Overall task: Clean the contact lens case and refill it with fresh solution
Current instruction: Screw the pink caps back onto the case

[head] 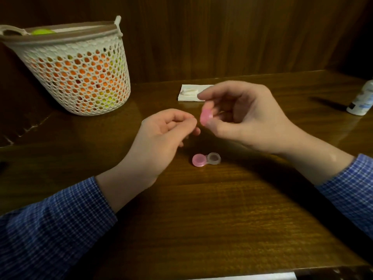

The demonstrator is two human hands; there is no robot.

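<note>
A contact lens case lies on the wooden table below my hands. Its left well carries a pink cap and its right well stands uncovered. My right hand pinches a second pink cap between thumb and fingers, lifted above the table. Just left of that cap hovers my left hand, fingers loosely curled, nothing visible in it. A white solution bottle stands at the table's right edge.
A folded white tissue lies behind my hands near the back wall. A white mesh basket with orange and yellow contents stands at the back left. Dark wood panelling closes off the back.
</note>
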